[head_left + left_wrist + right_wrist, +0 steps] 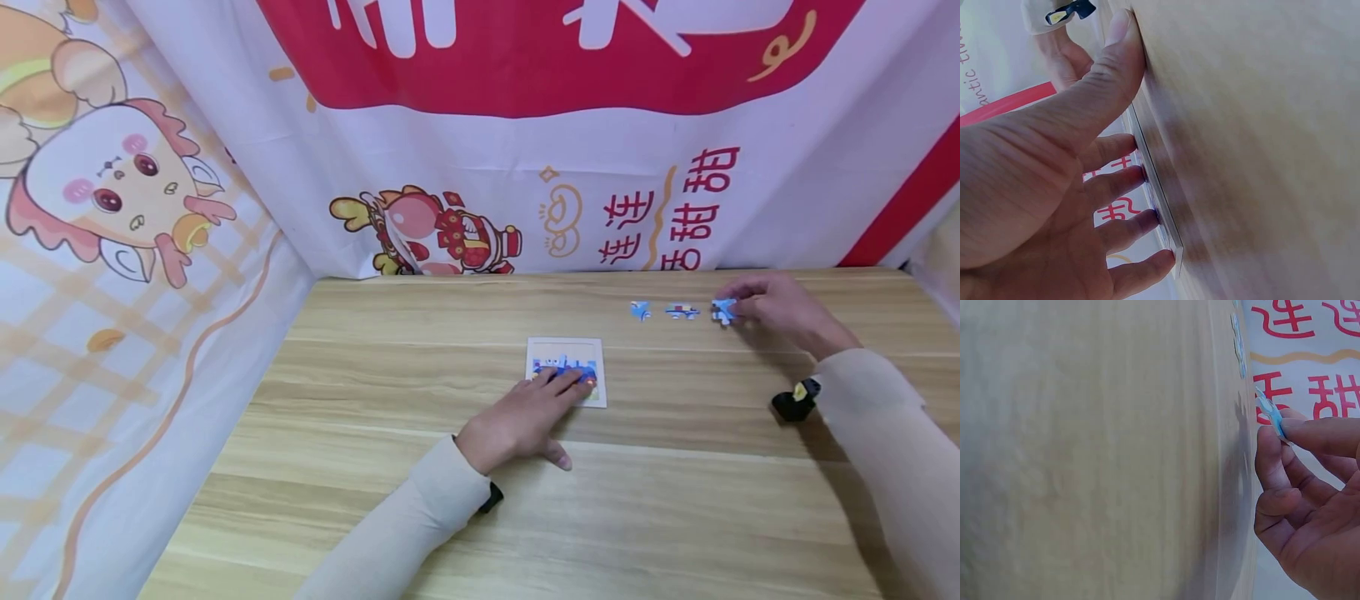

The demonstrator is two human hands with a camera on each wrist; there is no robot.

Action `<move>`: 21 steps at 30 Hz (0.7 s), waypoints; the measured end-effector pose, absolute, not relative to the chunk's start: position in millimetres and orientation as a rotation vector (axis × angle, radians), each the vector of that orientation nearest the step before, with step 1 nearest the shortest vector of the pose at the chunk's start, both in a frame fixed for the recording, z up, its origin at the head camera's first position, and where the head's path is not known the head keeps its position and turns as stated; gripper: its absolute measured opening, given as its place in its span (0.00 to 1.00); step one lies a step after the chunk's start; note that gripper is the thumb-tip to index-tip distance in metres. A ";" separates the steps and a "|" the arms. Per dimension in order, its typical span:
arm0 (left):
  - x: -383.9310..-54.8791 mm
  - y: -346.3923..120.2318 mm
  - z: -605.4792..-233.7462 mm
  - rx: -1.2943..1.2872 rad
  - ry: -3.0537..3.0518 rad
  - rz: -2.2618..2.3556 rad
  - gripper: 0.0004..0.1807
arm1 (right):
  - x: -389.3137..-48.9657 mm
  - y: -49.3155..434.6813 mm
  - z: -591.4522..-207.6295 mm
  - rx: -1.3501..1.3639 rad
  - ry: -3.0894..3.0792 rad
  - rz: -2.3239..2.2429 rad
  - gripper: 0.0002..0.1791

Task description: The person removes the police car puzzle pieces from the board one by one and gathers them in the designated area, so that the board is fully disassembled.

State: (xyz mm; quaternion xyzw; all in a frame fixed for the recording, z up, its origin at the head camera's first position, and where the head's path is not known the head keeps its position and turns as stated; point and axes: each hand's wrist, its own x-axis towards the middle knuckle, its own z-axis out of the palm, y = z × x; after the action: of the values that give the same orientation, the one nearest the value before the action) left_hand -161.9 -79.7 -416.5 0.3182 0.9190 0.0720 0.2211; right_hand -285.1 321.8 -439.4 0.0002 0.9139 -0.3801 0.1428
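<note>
A light blue jigsaw piece (1270,412) is pinched between the thumb and fingers of my right hand (787,310), just above the back right of the table. Left of it on the tabletop lie two more pieces: a multicoloured one (682,311) and a light blue one (640,310). My left hand (525,419) rests its fingertips on the white-framed puzzle board (564,342), its thumb spread to the side. Blue picture pieces fill the lower part of the board; some of them are hidden under the fingers. In the left wrist view the fingertips touch the board's edge (1159,200).
The wooden table (360,367) ends at a printed cloth (480,150) hanging along the back. Another printed cloth (112,208) hangs on the left. A black wrist device (795,402) sits by the right sleeve.
</note>
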 end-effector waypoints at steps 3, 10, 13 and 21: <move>-161.6 -80.2 -416.4 0.880 2.541 0.205 0.61 | -287.8 323.2 -440.0 0.011 2.625 -1.091 0.22; -162.2 -80.2 -416.5 0.876 2.536 0.208 0.61 | -292.4 324.3 -442.2 0.002 2.634 -1.073 0.20; -162.3 -80.1 -416.3 0.872 2.532 0.208 0.61 | -293.4 323.0 -443.5 -0.004 2.648 -1.059 0.20; -162.1 -80.6 -416.7 0.861 2.530 0.224 0.61 | -293.9 318.8 -444.1 -0.016 2.679 -1.034 0.18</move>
State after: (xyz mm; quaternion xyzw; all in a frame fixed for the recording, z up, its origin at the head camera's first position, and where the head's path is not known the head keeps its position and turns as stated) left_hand -162.1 -80.6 -416.7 0.3125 0.9186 0.0812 0.2278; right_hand -293.9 318.8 -444.1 -0.0057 0.9244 -0.3569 0.1344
